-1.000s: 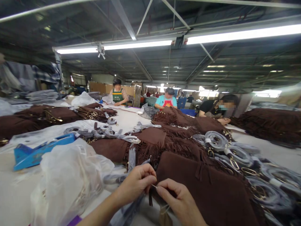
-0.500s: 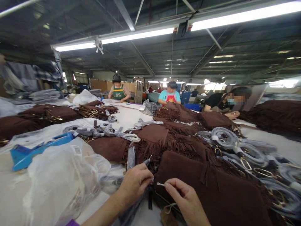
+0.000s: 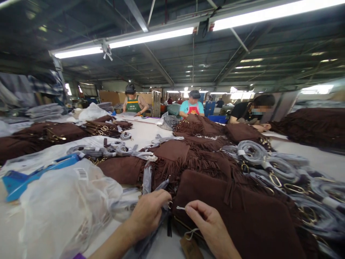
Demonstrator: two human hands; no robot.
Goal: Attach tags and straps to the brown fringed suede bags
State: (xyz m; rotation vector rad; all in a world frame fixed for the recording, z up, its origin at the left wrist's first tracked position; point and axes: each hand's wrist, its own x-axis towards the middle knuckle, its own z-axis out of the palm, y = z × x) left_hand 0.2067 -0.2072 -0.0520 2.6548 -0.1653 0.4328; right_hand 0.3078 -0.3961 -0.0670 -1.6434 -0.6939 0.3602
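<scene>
A dark brown suede bag (image 3: 231,212) lies in front of me, its near edge showing a zip. My right hand (image 3: 211,225) pinches a white string (image 3: 180,208), and the string's looped end sticks out to the left of the fingertips. Below that hand, a brown cardboard hang tag (image 3: 192,247) dangles from the string. At the bag's left corner, my left hand (image 3: 151,210) is closed with its fingertips at a small gold ring (image 3: 170,205). A plastic-wrapped strap (image 3: 149,239) runs beneath the left wrist; its far part is hidden.
A white plastic bag (image 3: 70,208) and a blue tape dispenser (image 3: 40,174) stand at left. Coiled wrapped straps with gold clips (image 3: 283,172) lie at right. Fringed brown bags (image 3: 172,153) are piled ahead. Co-workers (image 3: 192,106) work across the table.
The view has shifted slightly, so things sit a little further left. My left fingers have shifted and the gold ring now shows beside them. The right hand still pinches the string.
</scene>
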